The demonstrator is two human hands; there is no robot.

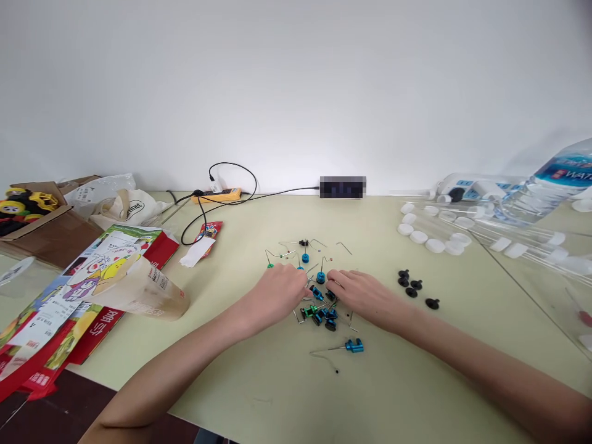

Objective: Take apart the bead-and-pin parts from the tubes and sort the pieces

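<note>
My left hand (282, 288) is closed, fingers curled down at the left side of a cluster of small blue and green metal parts. Whatever it pinches is hidden behind the fingers. Opposite it, my right hand (356, 295) has its fingers bent together near a blue metal piece (316, 292) with a black end; its grip is mostly hidden too. Just beyond the hands stand blue round parts (320, 277) with bent wires. Between the wrists lie a green part (311, 311) and several blue ones. Nearer to me is a blue part (354, 346) with a long curved wire.
Several black knobs (411, 292) lie right of my right hand. Clear tubes with white caps (435, 246) and a water bottle (550, 179) are farther right. At left are a drink cup (148, 287), a red packet (211, 237), a cardboard box (46, 231) and a black cable (256, 195).
</note>
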